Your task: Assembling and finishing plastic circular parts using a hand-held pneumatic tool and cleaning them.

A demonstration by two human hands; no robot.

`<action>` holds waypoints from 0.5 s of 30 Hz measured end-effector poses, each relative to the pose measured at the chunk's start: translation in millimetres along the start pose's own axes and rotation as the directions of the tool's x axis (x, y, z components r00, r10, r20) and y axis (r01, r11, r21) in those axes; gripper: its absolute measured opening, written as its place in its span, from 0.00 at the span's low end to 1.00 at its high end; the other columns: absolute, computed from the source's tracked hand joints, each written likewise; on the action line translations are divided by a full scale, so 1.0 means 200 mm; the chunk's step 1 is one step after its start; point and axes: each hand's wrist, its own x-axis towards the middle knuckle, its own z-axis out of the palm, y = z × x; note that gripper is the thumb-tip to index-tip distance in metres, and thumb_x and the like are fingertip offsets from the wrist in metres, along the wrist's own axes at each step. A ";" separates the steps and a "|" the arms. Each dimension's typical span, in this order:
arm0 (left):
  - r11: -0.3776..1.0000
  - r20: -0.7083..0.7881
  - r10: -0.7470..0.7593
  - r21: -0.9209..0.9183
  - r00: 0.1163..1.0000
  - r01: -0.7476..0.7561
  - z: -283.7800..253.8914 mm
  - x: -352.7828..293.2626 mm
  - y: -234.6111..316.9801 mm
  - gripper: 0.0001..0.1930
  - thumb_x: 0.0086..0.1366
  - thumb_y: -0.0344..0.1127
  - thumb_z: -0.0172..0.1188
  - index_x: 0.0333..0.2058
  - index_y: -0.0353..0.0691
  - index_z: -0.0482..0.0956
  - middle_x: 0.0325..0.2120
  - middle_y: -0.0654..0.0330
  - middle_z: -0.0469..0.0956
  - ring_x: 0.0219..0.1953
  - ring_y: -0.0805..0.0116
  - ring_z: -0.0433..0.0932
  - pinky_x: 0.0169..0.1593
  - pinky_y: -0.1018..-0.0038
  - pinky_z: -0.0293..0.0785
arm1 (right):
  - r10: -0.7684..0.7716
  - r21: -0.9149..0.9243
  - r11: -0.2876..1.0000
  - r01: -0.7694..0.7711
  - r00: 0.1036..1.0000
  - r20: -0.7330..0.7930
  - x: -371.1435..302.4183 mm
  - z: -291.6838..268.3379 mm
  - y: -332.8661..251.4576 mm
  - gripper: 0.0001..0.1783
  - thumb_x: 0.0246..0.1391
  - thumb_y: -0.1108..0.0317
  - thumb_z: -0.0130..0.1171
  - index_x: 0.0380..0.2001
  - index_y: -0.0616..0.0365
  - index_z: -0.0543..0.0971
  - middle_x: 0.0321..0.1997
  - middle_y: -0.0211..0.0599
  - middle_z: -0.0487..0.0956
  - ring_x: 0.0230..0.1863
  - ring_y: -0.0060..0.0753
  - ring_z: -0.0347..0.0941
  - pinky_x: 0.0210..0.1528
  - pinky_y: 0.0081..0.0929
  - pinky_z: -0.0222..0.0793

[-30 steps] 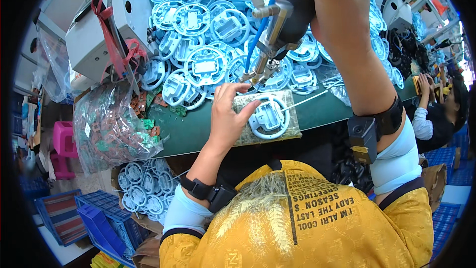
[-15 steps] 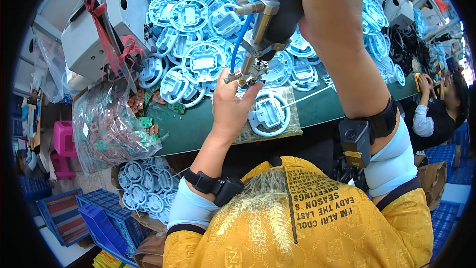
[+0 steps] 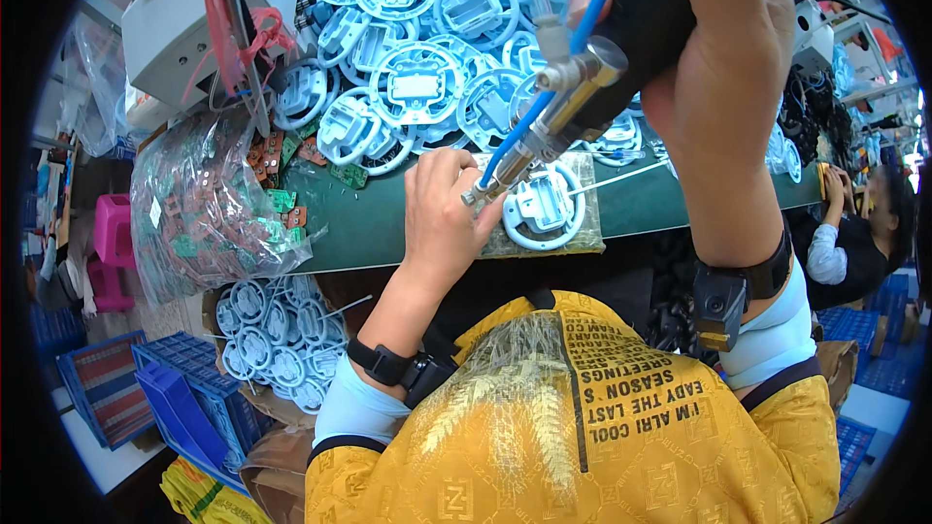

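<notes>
My right hand (image 3: 723, 34) grips the black body of a power screwdriver (image 3: 646, 44), fed by a blue hose. Its metal nose slants down to the left. My left hand (image 3: 442, 209) is closed around the tip of that nose, with the thumb on the near side; the very end is partly hidden by the fingers. Just right of the left hand, a light-blue round plastic frame (image 3: 542, 206) with a recessed centre rests on a clear-wrapped pad (image 3: 587, 238). A thin white stick projects from the frame's right side.
Many similar light-blue frames (image 3: 417, 82) are heaped behind my hands. A clear bag of small circuit boards (image 3: 209, 218) lies at the left of the green table (image 3: 359, 233). A white box (image 3: 194, 29) stands behind it. Blue crates (image 3: 194, 408) are below left; a co-worker (image 3: 854, 223) sits at right.
The screwdriver has tilted from nearly upright to a slant, its upper end going right. My left hand has turned, fingers curling more around the tip. The whole view has shifted slightly.
</notes>
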 end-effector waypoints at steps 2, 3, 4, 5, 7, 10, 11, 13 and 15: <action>0.999 -0.026 0.022 0.047 0.999 -0.021 0.00 -0.03 -0.02 0.17 0.49 0.33 0.74 0.36 0.37 0.79 0.36 0.56 0.72 0.42 0.51 0.71 0.45 0.58 0.64 | -0.160 -0.126 0.979 0.159 0.987 -0.002 -0.03 0.03 0.04 0.07 0.54 0.72 0.61 0.36 0.64 0.77 0.23 0.32 0.76 0.18 0.21 0.72 0.22 0.19 0.68; 0.997 -0.040 0.031 0.072 0.999 -0.028 -0.01 -0.03 -0.04 0.19 0.48 0.35 0.75 0.38 0.38 0.78 0.36 0.57 0.72 0.42 0.51 0.71 0.44 0.58 0.64 | -0.200 -0.136 0.973 0.189 0.977 -0.076 -0.04 0.06 0.05 0.11 0.55 0.72 0.60 0.41 0.65 0.75 0.23 0.33 0.75 0.19 0.24 0.73 0.22 0.21 0.70; 0.995 -0.054 0.040 0.096 0.998 -0.034 -0.02 -0.04 -0.05 0.22 0.47 0.36 0.76 0.40 0.38 0.77 0.36 0.57 0.72 0.42 0.52 0.71 0.44 0.58 0.64 | -0.198 -0.139 0.973 0.186 0.978 -0.072 -0.05 0.07 0.02 0.11 0.55 0.72 0.60 0.41 0.65 0.75 0.23 0.33 0.75 0.19 0.24 0.73 0.22 0.21 0.70; 0.995 -0.056 0.036 0.093 0.998 -0.030 -0.02 -0.06 -0.06 0.22 0.47 0.36 0.76 0.40 0.38 0.77 0.36 0.57 0.72 0.42 0.52 0.71 0.44 0.58 0.64 | -0.119 -0.078 0.991 0.112 0.989 -0.093 -0.05 0.06 -0.02 0.14 0.55 0.70 0.60 0.42 0.65 0.74 0.23 0.35 0.75 0.19 0.27 0.73 0.23 0.24 0.71; 0.998 0.002 0.028 0.055 1.000 -0.028 -0.03 -0.13 -0.05 0.30 0.44 0.40 0.78 0.46 0.39 0.76 0.40 0.56 0.73 0.46 0.52 0.71 0.47 0.58 0.64 | -0.214 -0.253 0.949 0.188 0.973 -0.081 -0.06 0.06 0.03 0.19 0.56 0.67 0.59 0.47 0.67 0.70 0.22 0.39 0.73 0.19 0.34 0.74 0.23 0.31 0.72; 0.998 0.049 0.006 -0.068 0.999 -0.003 -0.02 -0.13 0.06 0.34 0.43 0.43 0.79 0.49 0.39 0.76 0.47 0.54 0.73 0.51 0.51 0.70 0.53 0.56 0.63 | -0.243 -0.184 0.946 0.267 0.960 0.140 -0.08 -0.02 0.03 0.21 0.55 0.68 0.58 0.49 0.67 0.69 0.23 0.41 0.73 0.19 0.35 0.74 0.23 0.32 0.73; 0.998 0.066 -0.001 -0.060 0.998 0.005 0.01 -0.16 0.06 0.39 0.41 0.46 0.80 0.52 0.38 0.76 0.54 0.52 0.71 0.55 0.49 0.69 0.58 0.54 0.60 | -0.221 -0.186 0.953 0.239 0.969 0.112 -0.10 -0.02 0.03 0.22 0.55 0.69 0.58 0.50 0.68 0.67 0.24 0.42 0.73 0.19 0.35 0.74 0.23 0.32 0.73; 1.000 0.119 -0.017 -0.022 0.993 0.020 0.05 -0.16 0.07 0.40 0.41 0.46 0.79 0.54 0.38 0.74 0.54 0.54 0.71 0.57 0.52 0.68 0.59 0.56 0.58 | -0.176 -0.183 0.965 0.186 0.982 0.071 -0.11 -0.01 0.03 0.22 0.55 0.70 0.58 0.50 0.69 0.67 0.24 0.42 0.73 0.19 0.35 0.74 0.23 0.32 0.73; 0.999 0.173 -0.031 0.016 0.984 0.029 0.06 -0.16 0.07 0.42 0.41 0.46 0.79 0.56 0.39 0.72 0.54 0.56 0.71 0.60 0.55 0.66 0.60 0.57 0.57 | -0.132 -0.179 0.975 0.135 0.991 0.027 -0.11 0.01 0.02 0.22 0.55 0.70 0.58 0.50 0.69 0.67 0.25 0.42 0.73 0.19 0.35 0.73 0.23 0.32 0.74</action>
